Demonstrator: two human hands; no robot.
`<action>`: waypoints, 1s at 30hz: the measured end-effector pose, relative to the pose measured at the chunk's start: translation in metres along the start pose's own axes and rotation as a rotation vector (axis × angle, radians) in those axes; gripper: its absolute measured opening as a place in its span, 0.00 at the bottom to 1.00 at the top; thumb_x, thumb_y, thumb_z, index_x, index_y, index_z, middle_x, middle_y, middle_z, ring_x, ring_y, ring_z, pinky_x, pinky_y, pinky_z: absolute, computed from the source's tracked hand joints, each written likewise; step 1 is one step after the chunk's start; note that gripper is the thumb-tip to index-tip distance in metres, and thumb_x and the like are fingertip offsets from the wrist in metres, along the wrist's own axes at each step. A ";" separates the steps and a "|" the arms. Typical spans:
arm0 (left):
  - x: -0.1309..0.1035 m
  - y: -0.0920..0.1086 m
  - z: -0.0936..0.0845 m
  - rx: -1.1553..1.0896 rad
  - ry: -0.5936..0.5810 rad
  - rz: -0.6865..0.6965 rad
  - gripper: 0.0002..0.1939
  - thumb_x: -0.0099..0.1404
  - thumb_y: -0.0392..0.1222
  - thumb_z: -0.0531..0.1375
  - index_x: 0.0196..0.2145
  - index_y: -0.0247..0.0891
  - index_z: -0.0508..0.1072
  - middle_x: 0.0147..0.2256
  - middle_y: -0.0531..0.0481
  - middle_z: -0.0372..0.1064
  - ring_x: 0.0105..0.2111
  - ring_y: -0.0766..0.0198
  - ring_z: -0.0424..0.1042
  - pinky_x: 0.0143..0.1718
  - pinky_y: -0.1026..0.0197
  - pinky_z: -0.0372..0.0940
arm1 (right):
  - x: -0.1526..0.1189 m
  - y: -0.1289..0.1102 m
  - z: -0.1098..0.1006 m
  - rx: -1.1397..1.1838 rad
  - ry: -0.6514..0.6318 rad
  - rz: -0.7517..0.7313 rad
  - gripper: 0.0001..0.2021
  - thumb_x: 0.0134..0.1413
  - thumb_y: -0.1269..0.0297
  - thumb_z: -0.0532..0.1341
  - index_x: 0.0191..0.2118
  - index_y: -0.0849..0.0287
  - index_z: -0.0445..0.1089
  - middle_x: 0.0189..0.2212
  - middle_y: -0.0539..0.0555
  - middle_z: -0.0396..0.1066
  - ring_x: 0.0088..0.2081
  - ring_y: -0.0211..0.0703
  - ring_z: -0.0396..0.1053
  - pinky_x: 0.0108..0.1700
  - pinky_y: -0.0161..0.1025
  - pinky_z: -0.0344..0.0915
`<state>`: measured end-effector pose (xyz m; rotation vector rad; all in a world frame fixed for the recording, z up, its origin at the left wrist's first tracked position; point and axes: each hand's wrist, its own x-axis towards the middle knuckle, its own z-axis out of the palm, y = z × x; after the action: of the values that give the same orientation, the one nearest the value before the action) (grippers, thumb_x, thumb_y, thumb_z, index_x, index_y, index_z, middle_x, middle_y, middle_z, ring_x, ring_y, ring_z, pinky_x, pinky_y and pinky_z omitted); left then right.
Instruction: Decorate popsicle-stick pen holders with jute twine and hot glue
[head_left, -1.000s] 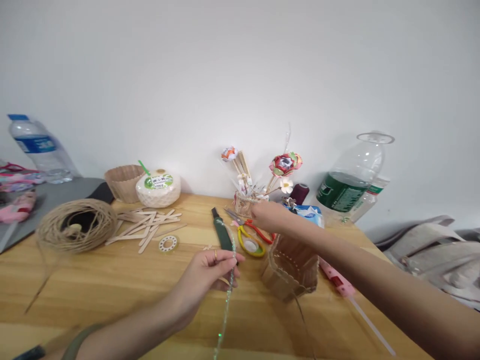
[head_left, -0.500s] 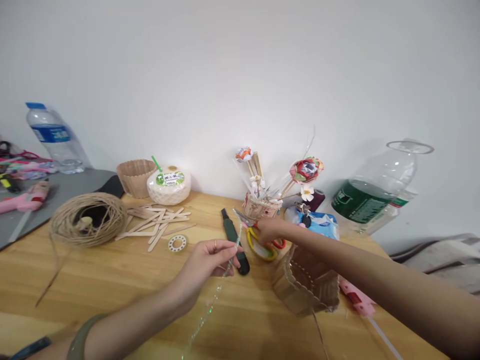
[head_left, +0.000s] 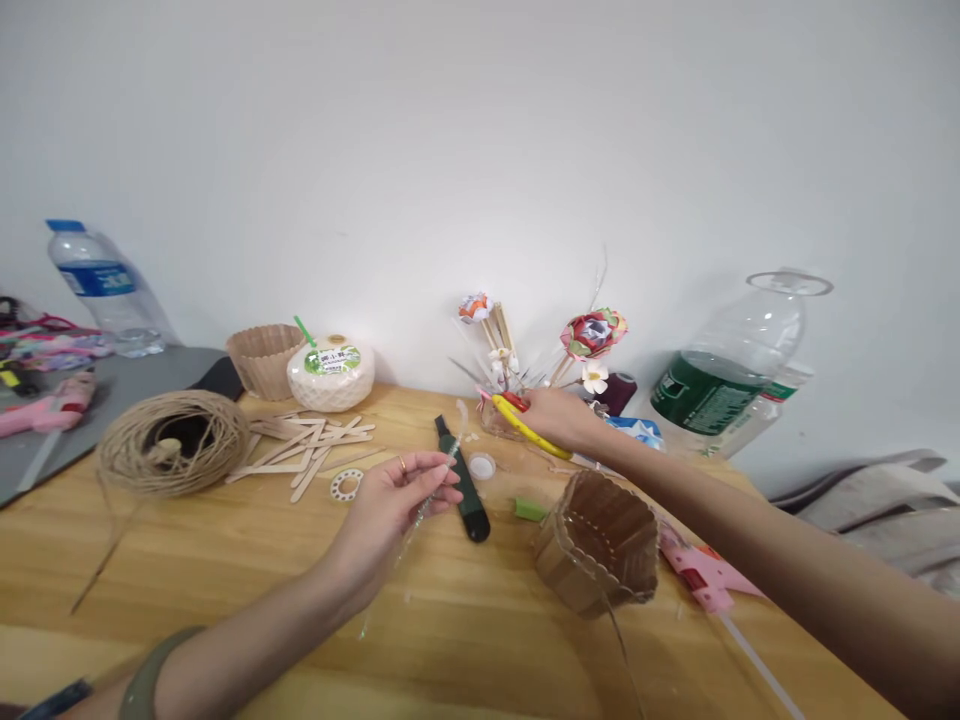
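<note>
My left hand (head_left: 412,492) pinches a thin, glittery, clear strip (head_left: 455,445) between thumb and fingers; one end stands up above the fingertips and the rest hangs down below. My right hand (head_left: 551,415) grips scissors (head_left: 529,430) with yellow and red handles, raised in front of the flower holder, blades pointing up and left. Below the right forearm, a brown pot made of wooden sticks (head_left: 566,560) sits tilted on the table, a cord trailing from its rim. Just beyond my left fingertips lies a dark green cutter-like tool (head_left: 466,495).
Paper flowers (head_left: 592,333) stand at the wall. A twine coil (head_left: 176,440), loose craft sticks (head_left: 311,447), a tape roll (head_left: 346,485) and a wrapped coconut (head_left: 331,375) lie left. A pink glue gun (head_left: 701,570) and a large bottle (head_left: 724,375) are right.
My right hand has lifted the scissors off the table towards the flower holder, uncovering a white cap and a green piece. My left hand has shifted slightly left and up with the strip.
</note>
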<state>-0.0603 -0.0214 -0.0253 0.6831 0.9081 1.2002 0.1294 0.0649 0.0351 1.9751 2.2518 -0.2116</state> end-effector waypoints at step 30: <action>-0.004 0.005 0.046 -0.053 -0.160 -0.027 0.06 0.49 0.32 0.68 0.26 0.29 0.74 0.21 0.53 0.67 0.21 0.74 0.65 0.23 0.71 0.63 | -0.131 0.019 0.000 0.527 -0.087 -0.227 0.21 0.55 0.42 0.49 0.27 0.56 0.57 0.24 0.48 0.59 0.26 0.38 0.55 0.27 0.35 0.56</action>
<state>-0.0231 -0.0228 0.0025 0.7115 0.7476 1.1251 0.1651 -0.0596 0.0609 1.8547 2.5471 -0.9862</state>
